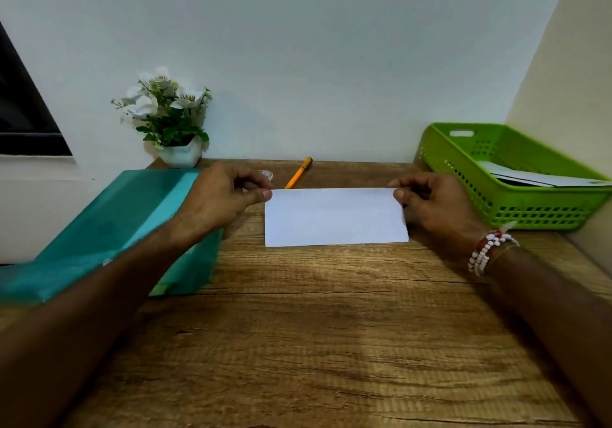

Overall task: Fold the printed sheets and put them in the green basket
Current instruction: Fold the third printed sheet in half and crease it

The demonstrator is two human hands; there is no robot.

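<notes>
Both forearms run off the lower edge of the view, so elbows and sleeves are cut off; a string of red and white beads point(486, 252) wraps the right wrist; the wooden desk point(314, 344) fills the near ground, its front edge out of sight. In the middle of the desk lies the folded sheet point(334, 217), a white rectangle with its long axis running left to right and its near long edge flat on the wood; whether the far edge is lifted off the desk cannot be told, and no print can be made out on the face that shows. The left hand point(215, 202) pinches the far left corner in a narrow grip, thumb on top and curled fingers partly hidden behind the paper; the right hand point(437, 209) pinches the far right corner the same way, its fingertips hidden too. A teal folder point(109, 225) lies under the left forearm, blurred and cut off at the left. Beyond the sheet an orange pen point(299, 173) slants toward the wall; a small round thing point(267, 173), half hidden by the left fingers, is too small to name. At the far right stands the green basket point(546, 215), cut by the frame edge, with white sheets point(543, 177) lying inside; a white pot of flowers point(169, 109) stands far left against the wall.
</notes>
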